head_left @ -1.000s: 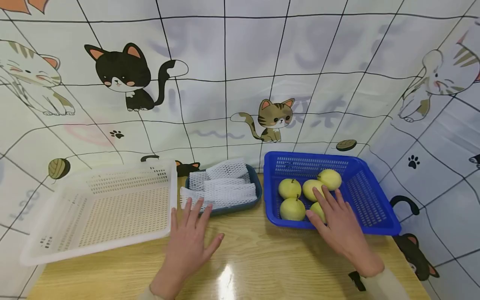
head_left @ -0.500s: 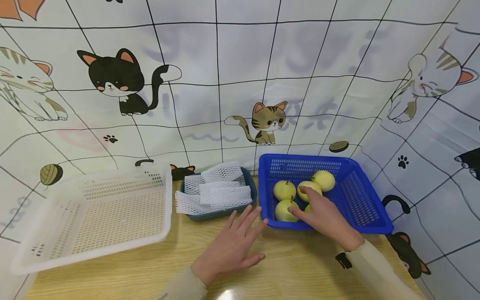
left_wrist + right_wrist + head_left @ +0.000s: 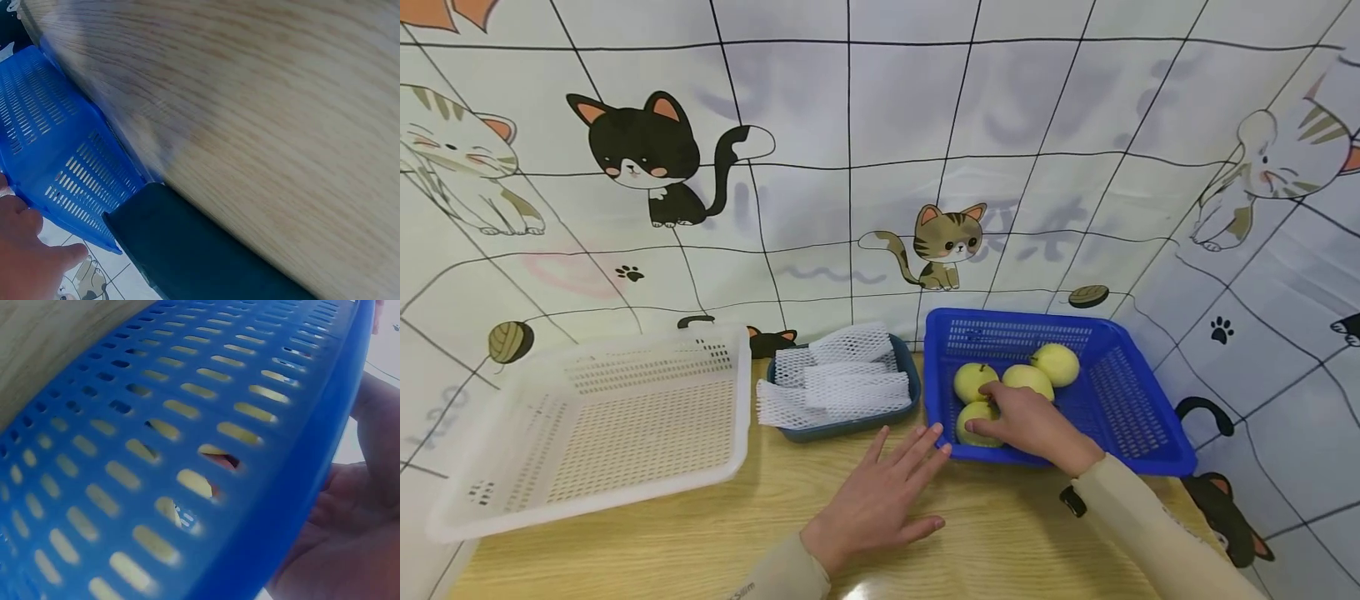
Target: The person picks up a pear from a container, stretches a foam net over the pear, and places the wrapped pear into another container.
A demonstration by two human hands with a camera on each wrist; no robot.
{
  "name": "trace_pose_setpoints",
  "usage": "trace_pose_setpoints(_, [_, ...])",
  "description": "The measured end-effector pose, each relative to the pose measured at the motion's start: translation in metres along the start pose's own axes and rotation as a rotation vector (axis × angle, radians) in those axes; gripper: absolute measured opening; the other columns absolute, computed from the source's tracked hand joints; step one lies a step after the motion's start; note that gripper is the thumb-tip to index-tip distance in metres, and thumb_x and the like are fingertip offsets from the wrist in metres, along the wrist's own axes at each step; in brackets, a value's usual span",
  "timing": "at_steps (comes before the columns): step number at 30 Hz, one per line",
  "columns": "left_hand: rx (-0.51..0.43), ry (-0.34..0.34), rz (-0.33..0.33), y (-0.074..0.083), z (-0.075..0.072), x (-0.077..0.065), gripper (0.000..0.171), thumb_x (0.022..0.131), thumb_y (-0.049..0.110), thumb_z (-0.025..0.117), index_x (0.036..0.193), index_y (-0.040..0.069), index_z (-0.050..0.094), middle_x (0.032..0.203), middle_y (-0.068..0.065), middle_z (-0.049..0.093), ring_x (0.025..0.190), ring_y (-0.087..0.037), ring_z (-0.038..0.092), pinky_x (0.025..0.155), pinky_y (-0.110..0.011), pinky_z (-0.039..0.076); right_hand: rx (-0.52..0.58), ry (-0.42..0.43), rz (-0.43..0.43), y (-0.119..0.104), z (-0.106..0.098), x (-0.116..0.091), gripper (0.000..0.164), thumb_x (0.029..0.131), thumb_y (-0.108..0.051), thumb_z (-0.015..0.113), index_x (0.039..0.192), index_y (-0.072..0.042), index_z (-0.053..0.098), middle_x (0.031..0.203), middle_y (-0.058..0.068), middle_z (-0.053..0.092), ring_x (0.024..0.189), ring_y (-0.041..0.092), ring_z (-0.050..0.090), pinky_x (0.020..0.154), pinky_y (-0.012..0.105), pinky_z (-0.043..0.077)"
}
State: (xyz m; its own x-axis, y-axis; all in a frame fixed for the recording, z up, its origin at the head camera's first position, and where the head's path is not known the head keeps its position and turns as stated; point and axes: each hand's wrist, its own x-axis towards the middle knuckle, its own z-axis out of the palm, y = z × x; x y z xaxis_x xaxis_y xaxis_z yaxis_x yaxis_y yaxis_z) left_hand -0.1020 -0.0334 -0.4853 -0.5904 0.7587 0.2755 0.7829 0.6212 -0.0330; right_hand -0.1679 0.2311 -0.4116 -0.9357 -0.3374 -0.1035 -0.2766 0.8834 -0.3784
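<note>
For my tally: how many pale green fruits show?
4 visible, all in the blue basket: a front-left fruit, a fruit behind it, a middle fruit, and a rearmost fruit right of that. The right hand may hide more.

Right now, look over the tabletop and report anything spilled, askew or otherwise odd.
I see nothing spilled or damaged. One small oddity: in the head view, a white mesh sleeve pokes out past the left rim of the dark tray instead of lying wholly inside. The visible pale green fruit lies within the blue basket.
</note>
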Motion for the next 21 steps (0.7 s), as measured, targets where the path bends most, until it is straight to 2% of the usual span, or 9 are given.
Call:
trace_pose_setpoints(6, [-0.014,-0.001,0.002,0.001,0.003,0.000,0.084,0.100,0.068,0.048,0.165,0.019,0.027,0.173,-0.006,0.013,0.155,-0.024,0.027,0.119,-0.059,0.030,0.022,-0.021,-0.045,0.003,0.004,0.004,0.054,0.087,-0.033,0.084,0.121,0.003,0.065,0.104,0.009,0.070,0.087,0.020,0.065,0.077,0.043,0.056])
trace_pose_setpoints(10, [-0.025,0.006,-0.001,0.001,0.004,0.000,0.084,0.100,0.067,0.050,0.165,0.019,0.027,0.173,-0.006,0.012,0.155,-0.025,0.027,0.118,-0.060,0.031,0.041,-0.047,-0.065,0.005,0.007,0.005,0.053,0.084,-0.030,0.087,0.119,0.001,0.063,0.098,0.005,0.068,0.082,0.016,0.061,0.073,0.039,0.054])
trace_pose_setpoints(15, [-0.027,0.003,-0.013,0.000,0.004,-0.001,0.083,0.100,0.067,0.049,0.165,0.020,0.028,0.174,-0.005,0.010,0.156,-0.024,0.024,0.119,-0.060,0.030,0.057,-0.075,-0.059,0.004,0.010,0.005,0.056,0.084,-0.028,0.088,0.121,0.000,0.056,0.090,0.002,0.067,0.075,0.014,0.060,0.068,0.038,0.052])
trace_pose_setpoints(21, [-0.040,0.008,-0.020,-0.001,0.005,-0.001,0.082,0.101,0.066,0.049,0.165,0.021,0.027,0.174,-0.004,0.010,0.156,-0.023,0.024,0.119,-0.060,0.029,0.070,-0.056,-0.035,0.005,0.008,0.004,0.054,0.083,-0.028,0.087,0.119,-0.002,0.056,0.089,0.002,0.065,0.074,0.015,0.060,0.067,0.038,0.052])
